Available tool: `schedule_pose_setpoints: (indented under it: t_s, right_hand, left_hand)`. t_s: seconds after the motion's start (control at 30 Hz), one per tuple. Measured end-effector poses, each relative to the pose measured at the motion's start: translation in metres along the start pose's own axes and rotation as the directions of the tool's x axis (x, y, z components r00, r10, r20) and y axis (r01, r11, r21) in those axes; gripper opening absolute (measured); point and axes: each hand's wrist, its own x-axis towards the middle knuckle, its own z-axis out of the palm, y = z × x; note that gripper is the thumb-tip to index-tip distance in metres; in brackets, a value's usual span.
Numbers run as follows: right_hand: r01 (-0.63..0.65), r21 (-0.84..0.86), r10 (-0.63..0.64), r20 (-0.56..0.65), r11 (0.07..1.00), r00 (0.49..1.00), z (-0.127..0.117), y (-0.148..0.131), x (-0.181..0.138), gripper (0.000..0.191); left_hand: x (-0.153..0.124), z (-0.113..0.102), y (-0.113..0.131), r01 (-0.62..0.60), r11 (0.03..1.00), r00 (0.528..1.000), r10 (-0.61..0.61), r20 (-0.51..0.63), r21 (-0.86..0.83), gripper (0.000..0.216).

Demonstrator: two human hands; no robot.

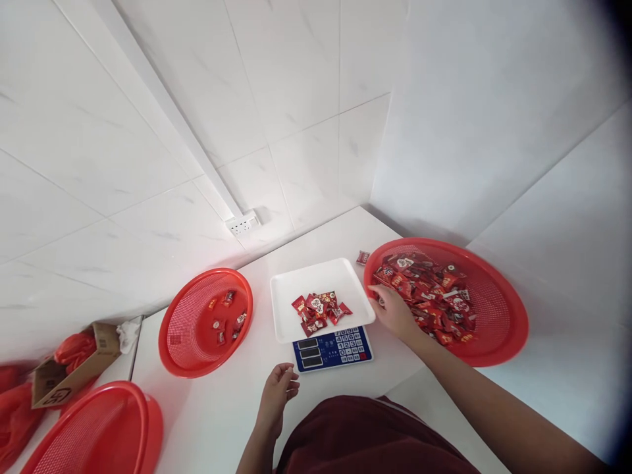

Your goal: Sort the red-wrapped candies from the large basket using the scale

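My right hand [395, 313] rests on the near left rim of a large red basket [503, 309] heaped with red-wrapped candies [434, 293]; its fingers curl down among them, and what they hold is hidden. My left hand [277, 390] hovers over the white table just left of a scale's blue keypad [332, 349], fingers loosely curled and apart, holding nothing. The scale's white tray [296, 289] carries a small pile of red candies [320, 308].
A smaller red basket [178, 342] at the left holds a few candies. One loose candy [363, 257] lies behind the tray. Another red basket [99, 428] sits at bottom left beside a cardboard box [69, 372] and red bags. A wall socket [241, 224] is behind.
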Motion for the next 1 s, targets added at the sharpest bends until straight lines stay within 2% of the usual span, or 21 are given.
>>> schedule_pose_setpoints:
  t_s: [0.07, 0.17, 0.23, 0.37, 1.0]
  right_hand:
    - [-0.016, -0.084, 0.018, 0.021, 0.996, 1.0, 0.0, 0.018, -0.014, 0.041]
    - [-0.135, -0.154, 0.155, 0.126, 0.979, 0.98, 0.0, 0.029, -0.03, 0.05]
    - [-0.191, -0.198, 0.231, 0.205, 0.961, 0.951, 0.0, 0.027, -0.035, 0.053]
    - [-0.173, -0.274, 0.256, 0.305, 0.946, 0.917, -0.001, 0.016, -0.035, 0.056]
    - [-0.168, -0.209, 0.227, 0.305, 0.963, 0.925, -0.001, 0.018, -0.033, 0.055]
  left_hand:
    - [-0.001, -0.002, 0.002, 0.01, 1.0, 1.0, -0.01, 0.015, 0.001, 0.039]
    - [-0.002, -0.004, 0.008, 0.019, 1.0, 0.998, -0.019, 0.055, 0.01, 0.036]
    - [-0.003, -0.003, 0.011, 0.008, 1.0, 0.997, -0.009, 0.072, 0.014, 0.035]
    - [-0.003, 0.003, 0.016, -0.018, 1.0, 0.996, 0.016, 0.09, 0.021, 0.034]
    - [-0.008, 0.007, 0.009, -0.008, 1.0, 0.996, 0.005, 0.086, 0.024, 0.038]
